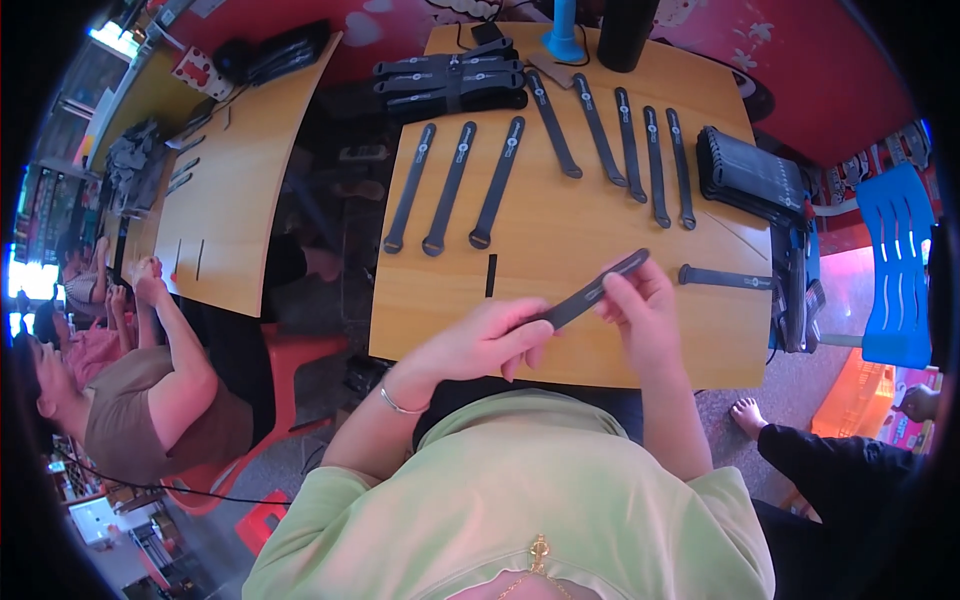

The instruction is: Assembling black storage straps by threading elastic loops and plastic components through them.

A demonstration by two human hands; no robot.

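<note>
The table is spanning the space before the person, its surface carrying everything within reach. At its far left corner a thick bundle of dark straps is lying stacked, a band crossing its middle, probably to stop the layers from sliding. By the right edge a pile of folded black pieces is sitting, apparently out of the way of the working area. A black cylinder and a blue stand are standing at the back, seemingly for the same reason.

The left hand is closing around the near end of a dark strap, while the right hand is pinching it by thumb and fingers close to its rounded far tip. The strap is slanting up to the right in the air above the table's near part; gripping both ends is likely giving control over its flex.

Three loose straps are lying spaced apart on the left and five more straps are lying right of them, presumably so each can be picked up singly. One strap is resting crosswise near the right edge. A short black strip is lying beyond the left hand.
</note>
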